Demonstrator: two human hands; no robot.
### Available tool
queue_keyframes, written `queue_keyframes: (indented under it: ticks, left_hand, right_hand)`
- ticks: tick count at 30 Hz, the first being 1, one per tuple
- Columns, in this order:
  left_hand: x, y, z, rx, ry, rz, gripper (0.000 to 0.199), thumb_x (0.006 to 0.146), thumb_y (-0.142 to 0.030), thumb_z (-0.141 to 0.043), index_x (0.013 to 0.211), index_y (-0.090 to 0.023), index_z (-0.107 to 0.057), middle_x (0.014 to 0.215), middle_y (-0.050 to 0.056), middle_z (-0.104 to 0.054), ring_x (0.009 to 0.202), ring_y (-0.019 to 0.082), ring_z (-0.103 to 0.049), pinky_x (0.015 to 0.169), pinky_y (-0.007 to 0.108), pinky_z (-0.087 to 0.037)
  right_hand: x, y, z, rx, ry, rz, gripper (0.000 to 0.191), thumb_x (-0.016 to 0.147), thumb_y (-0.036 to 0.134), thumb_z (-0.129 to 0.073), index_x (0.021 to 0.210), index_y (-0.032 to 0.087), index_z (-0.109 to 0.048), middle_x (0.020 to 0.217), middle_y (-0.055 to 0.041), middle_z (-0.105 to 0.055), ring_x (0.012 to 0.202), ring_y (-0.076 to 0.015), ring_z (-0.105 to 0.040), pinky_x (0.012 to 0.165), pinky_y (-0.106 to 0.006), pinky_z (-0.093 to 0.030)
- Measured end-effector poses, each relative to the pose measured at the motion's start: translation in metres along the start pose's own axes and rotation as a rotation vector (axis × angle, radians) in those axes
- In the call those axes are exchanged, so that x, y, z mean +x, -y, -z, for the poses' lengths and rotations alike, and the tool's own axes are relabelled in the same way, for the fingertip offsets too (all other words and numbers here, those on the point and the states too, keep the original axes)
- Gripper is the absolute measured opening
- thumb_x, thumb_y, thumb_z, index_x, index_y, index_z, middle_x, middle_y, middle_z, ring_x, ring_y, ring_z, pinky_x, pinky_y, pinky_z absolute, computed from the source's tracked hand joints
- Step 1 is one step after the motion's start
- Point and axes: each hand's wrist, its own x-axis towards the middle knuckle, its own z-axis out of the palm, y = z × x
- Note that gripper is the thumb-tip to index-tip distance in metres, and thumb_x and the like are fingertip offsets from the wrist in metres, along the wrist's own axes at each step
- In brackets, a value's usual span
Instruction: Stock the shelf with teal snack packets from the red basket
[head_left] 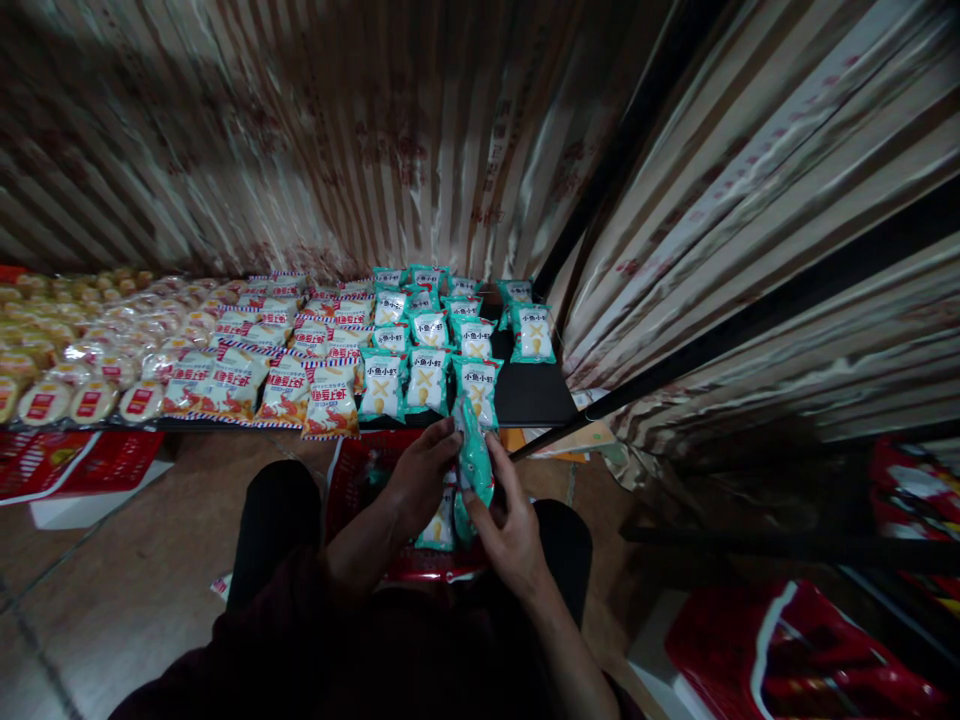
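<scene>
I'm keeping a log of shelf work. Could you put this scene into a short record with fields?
Left hand: fingers on the green packet
Right hand: gripping the same packet from its other side
Red container: below the hands, more green packets inside
Shelf: black, bare patch towards its right end
Shelf goods, left to right: round wrapped items, striped-edge packets, green-and-white packets
Backdrop: pleated, patterned sheeting
</scene>
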Motion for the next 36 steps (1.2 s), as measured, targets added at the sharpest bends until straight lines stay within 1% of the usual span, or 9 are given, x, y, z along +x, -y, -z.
queue_keyframes:
  ticks: [4, 7, 11, 16, 21, 25, 29, 33, 36]
  left_hand:
    - [0.004, 0.004, 0.001, 0.057, -0.036, -0.028, 0.047, 0.054, -0.024, -0.082, 0.097, -0.017, -0.065, 0.087, 0.002, -0.069, 0.078, 0.016, -0.063, 0.075, 0.028, -0.047]
    - [0.007, 0.007, 0.000, 0.065, -0.076, -0.042, 0.049, 0.053, -0.020, -0.081, 0.098, -0.018, -0.063, 0.088, 0.002, -0.068, 0.080, 0.016, -0.063, 0.076, 0.029, -0.047]
    - [0.015, 0.013, -0.001, 0.096, -0.138, -0.058, 0.053, 0.052, -0.016, -0.079, 0.101, -0.021, -0.060, 0.087, 0.001, -0.067, 0.086, 0.019, -0.064, 0.081, 0.032, -0.048]
    - [0.023, 0.017, -0.007, 0.145, -0.101, -0.071, 0.034, 0.055, -0.022, -0.079, 0.086, -0.018, -0.064, 0.084, 0.000, -0.066, 0.089, 0.017, -0.063, 0.089, 0.033, -0.047]
    - [0.036, 0.021, -0.016, 0.216, -0.123, -0.101, 0.032, 0.055, -0.026, -0.080, 0.082, -0.018, -0.064, 0.078, 0.000, -0.066, 0.079, 0.018, -0.064, 0.081, 0.033, -0.049]
    - [0.055, 0.020, -0.026, 0.333, -0.145, -0.142, 0.025, 0.058, -0.025, -0.077, 0.079, -0.018, -0.064, 0.074, 0.000, -0.066, 0.074, 0.017, -0.063, 0.074, 0.030, -0.048]
    - [0.075, 0.013, -0.042, 0.459, -0.169, -0.172, 0.015, 0.062, -0.016, -0.071, 0.075, -0.018, -0.063, 0.072, 0.001, -0.066, 0.069, 0.016, -0.062, 0.067, 0.027, -0.047]
    - [0.099, 0.008, -0.059, 0.386, -0.172, -0.192, 0.019, 0.063, -0.011, -0.070, 0.080, -0.017, -0.062, 0.076, 0.003, -0.068, 0.075, 0.017, -0.064, 0.073, 0.027, -0.048]
    - [0.117, 0.004, -0.076, 0.366, -0.213, -0.236, 0.027, 0.066, -0.007, -0.066, 0.091, -0.016, -0.061, 0.091, 0.007, -0.069, 0.084, 0.017, -0.065, 0.080, 0.029, -0.049]
  right_hand:
    - [0.001, -0.008, 0.007, 0.241, -0.039, -0.128, 0.064, 0.085, 0.040, -0.057, 0.143, 0.024, -0.036, 0.148, -0.0045, -0.039, 0.137, -0.0261, -0.036, 0.112, -0.045, -0.032]
    - [0.003, -0.014, 0.013, 0.337, -0.082, -0.201, 0.061, 0.084, 0.044, -0.057, 0.140, 0.025, -0.042, 0.145, -0.0028, -0.044, 0.136, -0.0273, -0.037, 0.112, -0.046, -0.032]
    - [0.007, -0.024, 0.021, 0.381, -0.121, -0.258, 0.058, 0.084, 0.048, -0.054, 0.138, 0.027, -0.046, 0.139, -0.0011, -0.052, 0.130, -0.0282, -0.045, 0.105, -0.045, -0.041]
    - [0.013, -0.041, 0.029, 0.355, -0.163, -0.281, 0.057, 0.082, 0.053, -0.056, 0.132, 0.026, -0.053, 0.127, -0.0046, -0.062, 0.122, -0.0285, -0.054, 0.096, -0.043, -0.049]
    - [0.027, -0.046, 0.038, 0.480, -0.180, -0.364, 0.057, 0.077, 0.054, -0.064, 0.125, 0.025, -0.058, 0.122, -0.0059, -0.065, 0.106, -0.0278, -0.063, 0.088, -0.042, -0.054]
    - [0.045, -0.050, 0.046, 0.499, -0.241, -0.367, 0.061, 0.073, 0.055, -0.066, 0.124, 0.022, -0.059, 0.111, -0.0066, -0.070, 0.092, -0.0263, -0.068, 0.079, -0.040, -0.057]
    - [0.067, -0.059, 0.054, 0.449, -0.323, -0.343, 0.061, 0.073, 0.055, -0.067, 0.123, 0.021, -0.060, 0.105, -0.0058, -0.072, 0.089, -0.0237, -0.067, 0.078, -0.037, -0.056]
    - [0.095, -0.064, 0.065, 0.361, -0.360, -0.284, 0.060, 0.073, 0.057, -0.064, 0.119, 0.018, -0.062, 0.105, -0.0062, -0.071, 0.089, -0.0231, -0.065, 0.078, -0.035, -0.054]
    - [0.124, -0.069, 0.074, 0.273, -0.385, -0.210, 0.061, 0.073, 0.059, -0.062, 0.118, 0.016, -0.062, 0.106, -0.0080, -0.070, 0.090, -0.0240, -0.064, 0.079, -0.037, -0.053]
